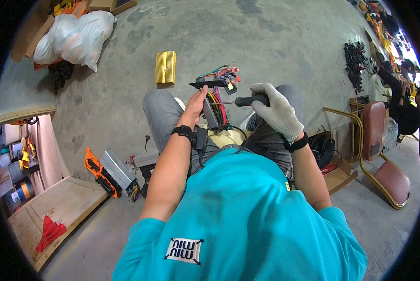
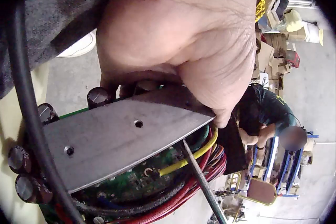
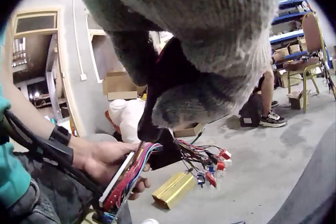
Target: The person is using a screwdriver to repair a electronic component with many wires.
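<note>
My bare left hand grips a circuit board by its metal plate, thumb on the plate's end and fingers behind it. Round capacitors line the board's edge, and red, yellow and black wires run along it. A black end panel stands at its far end, with a bundle of wires and plugs beyond. In my gloved right hand is a screwdriver, held by its dark handle. Its shaft points at the board, the tip right by the plate's edge.
A gold ribbed metal case lies on the concrete floor ahead. At left are a silver case, an orange-and-black item and a wooden board. Chairs, an open cardboard box and another person are at right.
</note>
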The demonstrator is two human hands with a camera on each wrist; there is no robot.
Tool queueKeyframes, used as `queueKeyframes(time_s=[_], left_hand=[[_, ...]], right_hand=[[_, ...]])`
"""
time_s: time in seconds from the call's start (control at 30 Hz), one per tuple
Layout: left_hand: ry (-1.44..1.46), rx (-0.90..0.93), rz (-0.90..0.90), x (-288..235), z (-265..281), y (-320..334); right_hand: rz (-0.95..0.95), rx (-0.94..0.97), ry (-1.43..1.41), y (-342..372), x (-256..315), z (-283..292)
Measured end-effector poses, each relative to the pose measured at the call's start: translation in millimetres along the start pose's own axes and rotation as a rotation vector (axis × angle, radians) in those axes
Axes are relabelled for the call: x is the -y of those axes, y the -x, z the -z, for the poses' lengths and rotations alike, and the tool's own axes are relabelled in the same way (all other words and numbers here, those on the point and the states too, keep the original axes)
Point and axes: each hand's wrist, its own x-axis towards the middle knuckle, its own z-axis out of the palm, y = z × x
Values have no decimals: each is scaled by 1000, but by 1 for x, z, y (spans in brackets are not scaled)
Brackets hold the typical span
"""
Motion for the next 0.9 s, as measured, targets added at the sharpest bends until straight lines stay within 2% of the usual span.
queueKeyframes(time_s=[0.13, 0.2, 0.33, 0.4, 0.53, 0.6, 0.63, 0.7, 0.83, 0.9], left_hand=[[26, -9, 3, -1, -2, 1], [29, -12, 5, -1, -2, 0], [26, -9, 32, 1, 1, -2], [27, -5, 22, -1, -1, 0], [46, -24, 15, -5, -5, 5], [51, -8, 21, -3, -4, 2], [41, -9, 22, -2, -3, 1], [34, -11, 22, -1, -1, -1], [-10, -10, 12, 3, 2, -3], [-6, -1, 10, 2, 1, -2]], right_hand=[[-16, -15, -24, -1, 14, 1], [-395, 111, -134, -3, 27, 7], [-356, 159, -188, -3, 10, 7], [43, -19, -42, -2, -1, -1], [-26, -29, 38, -1, 15, 3], [-433, 119, -172, -7, 29, 9], [-432, 119, -173, -6, 23, 7], [-107, 24, -96, -3, 9, 2], [-30, 24, -37, -1, 11, 3], [-190, 34, -49, -1, 17, 2]])
